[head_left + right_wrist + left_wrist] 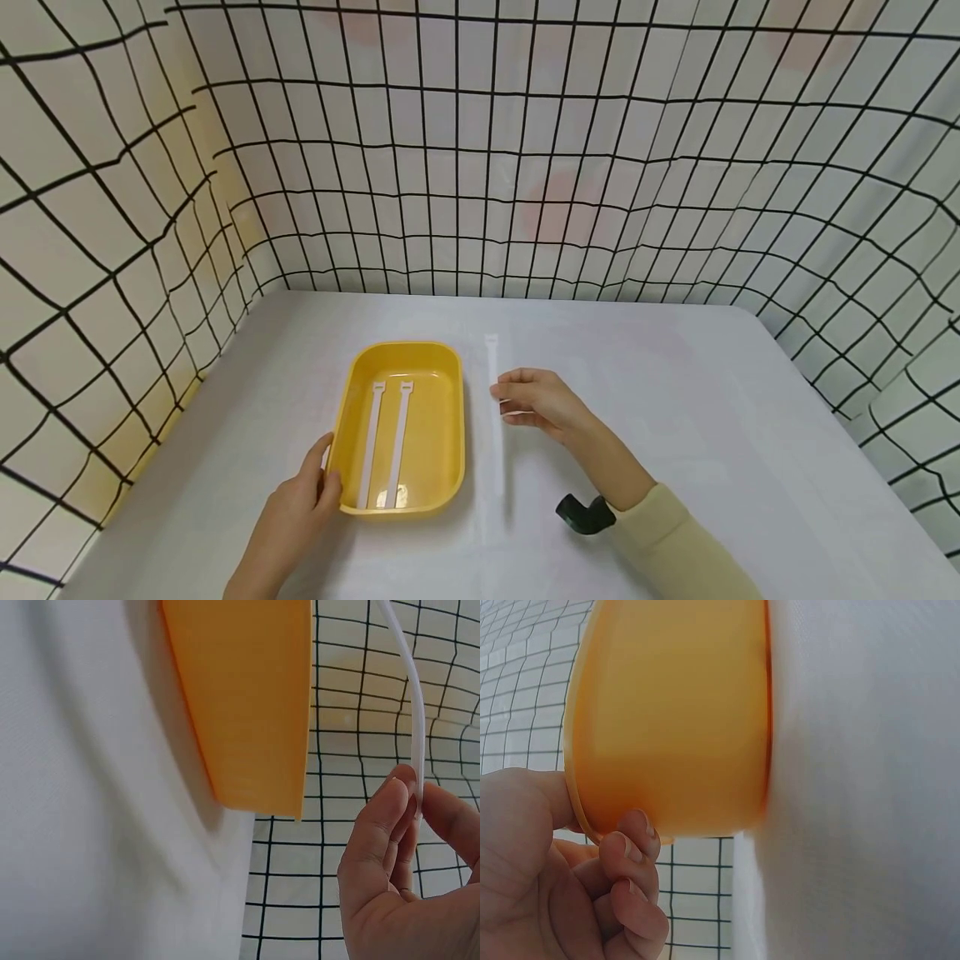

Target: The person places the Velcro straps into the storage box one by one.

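Note:
A shallow yellow tray (433,442) stands on the white table. Two white cable ties (371,446) with slotted heads lie side by side inside it, their heads towards the far end. My left hand (288,512) grips the tray's near left rim, with the thumb over the edge and the fingers curled against the outer wall (675,712). To the right of the tray, my right hand (542,402) pinches another white cable tie (417,712) between thumb and fingertips. That tie hangs above the table, slightly bowed, its head pointing away from me.
A dark elbow-shaped piece (585,515) is beside the right sleeve (667,533), partly covered by it. Black grid netting (495,150) over white cloth surrounds the white tabletop (712,417) at the back and both sides.

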Tool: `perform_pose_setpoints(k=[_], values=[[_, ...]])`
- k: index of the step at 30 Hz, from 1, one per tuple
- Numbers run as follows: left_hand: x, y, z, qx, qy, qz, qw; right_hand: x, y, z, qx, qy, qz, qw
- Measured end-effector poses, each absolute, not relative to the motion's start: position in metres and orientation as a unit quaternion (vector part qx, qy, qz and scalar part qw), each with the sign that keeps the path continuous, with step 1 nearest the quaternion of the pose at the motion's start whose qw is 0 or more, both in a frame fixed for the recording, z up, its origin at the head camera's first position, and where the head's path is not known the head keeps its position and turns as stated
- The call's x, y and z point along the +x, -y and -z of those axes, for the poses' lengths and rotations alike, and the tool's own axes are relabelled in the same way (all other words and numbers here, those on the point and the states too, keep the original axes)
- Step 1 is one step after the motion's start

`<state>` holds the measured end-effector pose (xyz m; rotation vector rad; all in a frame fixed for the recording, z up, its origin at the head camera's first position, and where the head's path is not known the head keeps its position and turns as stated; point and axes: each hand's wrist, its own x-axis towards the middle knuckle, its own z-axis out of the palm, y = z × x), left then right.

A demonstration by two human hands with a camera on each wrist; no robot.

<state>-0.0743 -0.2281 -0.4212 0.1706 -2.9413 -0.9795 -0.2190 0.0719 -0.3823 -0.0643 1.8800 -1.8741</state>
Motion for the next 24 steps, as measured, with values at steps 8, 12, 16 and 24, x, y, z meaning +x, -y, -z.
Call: perform_pose_setpoints(k=[8, 12, 16, 24], values=[[-0.074, 0.228, 0.42, 0.055, 0.946, 0.318, 0.02, -0.219, -0.059, 0.375, -0.035, -0.679, 0.692, 0.242], [-0.074, 0.228, 0.42, 0.055, 0.946, 0.319, 0.021, -0.219, -0.051, 0.372, -0.035, -0.678, 0.692, 0.246], [-0.073, 0.228, 0.421, 0.051, 0.945, 0.321, 0.023, -0.22, -0.045, 0.371, -0.039, -0.674, 0.694, 0.248], [-0.074, 0.23, 0.422, 0.05, 0.945, 0.323, 0.015, -0.222, -0.036, 0.374, -0.049, -0.655, 0.709, 0.256]])
